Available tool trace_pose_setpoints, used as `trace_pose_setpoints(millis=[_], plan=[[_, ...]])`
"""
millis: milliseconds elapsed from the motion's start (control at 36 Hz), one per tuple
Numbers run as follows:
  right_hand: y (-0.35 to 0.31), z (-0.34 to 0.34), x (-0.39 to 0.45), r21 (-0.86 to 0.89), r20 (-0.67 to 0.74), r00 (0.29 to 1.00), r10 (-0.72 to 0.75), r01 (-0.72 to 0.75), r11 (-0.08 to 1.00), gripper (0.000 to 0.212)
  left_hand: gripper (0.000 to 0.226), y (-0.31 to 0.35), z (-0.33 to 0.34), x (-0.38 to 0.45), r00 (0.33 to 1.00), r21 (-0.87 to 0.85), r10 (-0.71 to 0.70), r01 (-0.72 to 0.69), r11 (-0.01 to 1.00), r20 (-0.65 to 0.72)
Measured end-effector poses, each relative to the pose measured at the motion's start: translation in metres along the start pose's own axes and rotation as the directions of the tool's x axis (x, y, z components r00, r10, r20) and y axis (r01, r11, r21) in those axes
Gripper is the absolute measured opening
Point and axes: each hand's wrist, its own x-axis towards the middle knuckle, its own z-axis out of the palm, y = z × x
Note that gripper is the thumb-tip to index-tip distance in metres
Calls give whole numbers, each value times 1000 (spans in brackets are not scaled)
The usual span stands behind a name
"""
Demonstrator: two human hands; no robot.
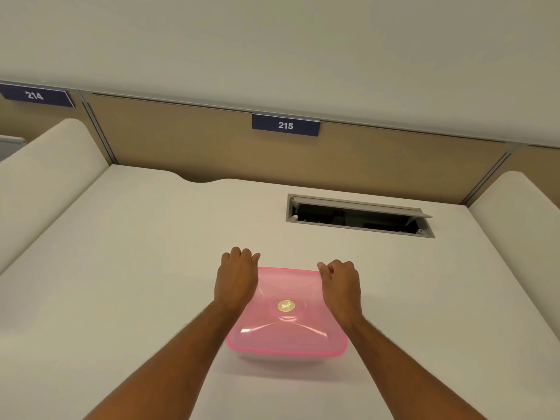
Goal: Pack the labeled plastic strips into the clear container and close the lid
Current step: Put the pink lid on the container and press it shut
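A pink translucent lid (285, 328) with a round gold sticker at its centre lies on the clear container (281, 359), of which only a pale lower edge shows. It sits on the white desk in front of me. My left hand (238, 278) rests with curled fingers on the lid's far left corner. My right hand (341, 283) presses curled fingers onto the far right corner. No plastic strips are visible; the container's inside is hidden under the lid.
An open cable hatch (359, 216) is cut into the white desk (136, 268) at the back right. A tan partition with sign 215 (285, 125) closes the back. White curved dividers (51, 165) stand on both sides.
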Motion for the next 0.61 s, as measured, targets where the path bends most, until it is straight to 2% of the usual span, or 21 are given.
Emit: trace_pose_setpoints(millis=[56,111,167,361,444,611], plan=[[-1,-1,1,-34,10,1000,-19,19,999,36,59,-5,6,1,1000,1,-21,21,1000,10],[-4,0,2,-80,33,999,-24,27,996,38,45,1,1,1,998,-49,-59,60,997,17],[-8,0,3,-127,59,998,1,6,992,39,34,8,-5,-1,999,-68,-27,28,997,20],[-18,-6,5,-135,142,975,171,-152,979,31,27,10,-5,-5,1000,-99,0,1,995,8],[-19,-9,8,-223,235,950,205,-153,963,27,31,10,-4,-5,1000,-92,9,-9,996,-2],[-19,-14,15,-235,314,896,316,-249,939,32,28,6,2,-4,999,-85,-34,35,996,21]])
